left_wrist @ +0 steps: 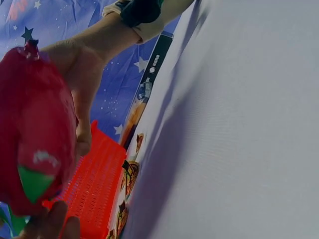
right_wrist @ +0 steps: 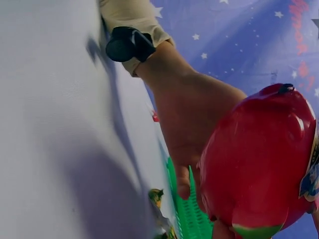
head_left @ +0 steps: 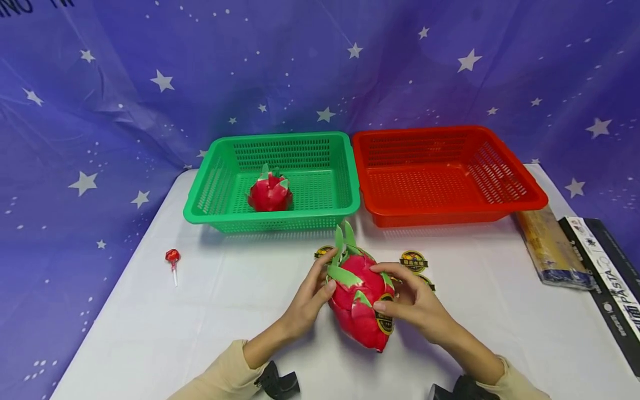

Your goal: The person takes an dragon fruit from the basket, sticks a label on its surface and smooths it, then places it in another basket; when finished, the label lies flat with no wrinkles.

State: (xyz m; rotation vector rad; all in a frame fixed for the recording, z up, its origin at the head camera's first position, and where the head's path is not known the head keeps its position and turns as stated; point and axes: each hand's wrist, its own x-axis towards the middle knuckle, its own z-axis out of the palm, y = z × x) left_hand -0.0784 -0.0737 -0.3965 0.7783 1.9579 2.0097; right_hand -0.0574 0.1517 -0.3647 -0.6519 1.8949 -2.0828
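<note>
A red dragon fruit [head_left: 357,300] with green leaf tips is held between both hands over the near middle of the table, its leafy end pointing away. My left hand [head_left: 306,303] grips its left side, fingers near the leaves. On the right side, my right hand [head_left: 420,305] holds it, the thumb at the edge of a black and gold oval sticker [head_left: 385,315] on the skin. The left wrist view shows the fruit's smooth underside [left_wrist: 35,124] above the white cloth. More of these stickers [head_left: 414,260] lie on the table just behind the fruit, partly hidden by it.
At the back stand a green basket [head_left: 272,219] with another dragon fruit [head_left: 270,192] inside and a red basket [head_left: 450,214] beside it. A lollipop [head_left: 172,256] lies at left. On the right are a yellowish packet [head_left: 552,247] and a black and white pasta box [head_left: 607,278].
</note>
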